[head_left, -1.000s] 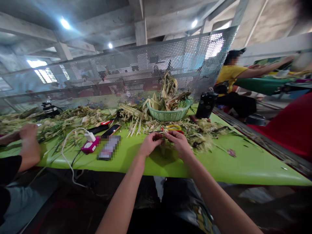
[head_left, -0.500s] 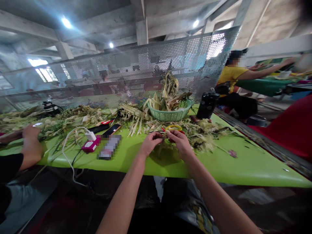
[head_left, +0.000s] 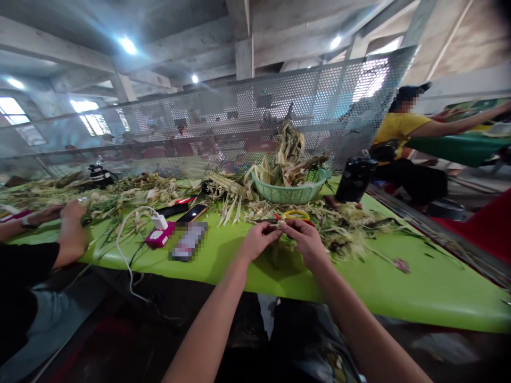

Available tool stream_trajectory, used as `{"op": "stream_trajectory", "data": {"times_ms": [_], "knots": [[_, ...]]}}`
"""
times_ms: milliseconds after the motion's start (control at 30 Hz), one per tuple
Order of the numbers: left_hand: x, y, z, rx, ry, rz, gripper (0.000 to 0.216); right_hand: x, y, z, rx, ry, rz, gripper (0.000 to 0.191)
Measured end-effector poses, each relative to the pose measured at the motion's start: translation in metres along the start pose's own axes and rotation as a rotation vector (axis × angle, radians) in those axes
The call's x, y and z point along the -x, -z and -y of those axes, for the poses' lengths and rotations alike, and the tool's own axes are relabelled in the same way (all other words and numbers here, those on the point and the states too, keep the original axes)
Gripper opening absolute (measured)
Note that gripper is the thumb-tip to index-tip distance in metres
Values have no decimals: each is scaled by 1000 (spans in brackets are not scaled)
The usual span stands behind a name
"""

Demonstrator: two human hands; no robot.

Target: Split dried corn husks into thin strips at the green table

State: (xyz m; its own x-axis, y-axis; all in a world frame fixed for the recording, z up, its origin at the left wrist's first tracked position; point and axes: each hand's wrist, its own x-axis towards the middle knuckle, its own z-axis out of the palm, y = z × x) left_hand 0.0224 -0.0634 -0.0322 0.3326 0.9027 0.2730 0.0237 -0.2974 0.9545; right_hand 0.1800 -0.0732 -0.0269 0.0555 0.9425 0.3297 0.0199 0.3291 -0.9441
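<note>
Close together above the front part of the green table (head_left: 223,252), my left hand (head_left: 255,242) and my right hand (head_left: 306,243) both pinch with thumb and fingers. Between the fingertips is a small pale piece of corn husk (head_left: 281,225), mostly covered by the fingers. Just behind my right hand lie scissors with yellow and red handles (head_left: 296,214), partly hidden. Loose husk scraps and silk (head_left: 343,236) are spread beside and behind both hands. A green plastic basket (head_left: 285,194) heaped with dried corn husks (head_left: 293,151) stands farther back.
To the left are a phone (head_left: 191,214), another blurred-out phone (head_left: 188,242), and a magenta power socket (head_left: 158,235) with a white cable. A black flask (head_left: 355,178) stands right of the basket. A co-worker's hand (head_left: 74,213) is at far left; a perforated metal screen (head_left: 199,127) rises behind.
The view has swung slightly left, so things sit farther right. Both hands keep pinching at nearly the same place over the table. The co-worker's second hand now shows at left.
</note>
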Motion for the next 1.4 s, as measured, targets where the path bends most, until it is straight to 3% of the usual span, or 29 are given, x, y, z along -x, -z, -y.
{"op": "stream_trajectory", "data": {"times_ms": [500,833,1133,1400], "knots": [[-1,-1,8,-44,-50,8,24,1,-2,3,26,-30,28,37],[0,-4,4,-71,-42,-22,34,0,-2,2,19,-18,-28,38],[2,-1,-2,-64,-15,-17,17,1,-2,1,74,-33,7,41],[-1,-4,6,-142,-15,-26,36,-3,-1,-5,71,-23,6,41]]}}
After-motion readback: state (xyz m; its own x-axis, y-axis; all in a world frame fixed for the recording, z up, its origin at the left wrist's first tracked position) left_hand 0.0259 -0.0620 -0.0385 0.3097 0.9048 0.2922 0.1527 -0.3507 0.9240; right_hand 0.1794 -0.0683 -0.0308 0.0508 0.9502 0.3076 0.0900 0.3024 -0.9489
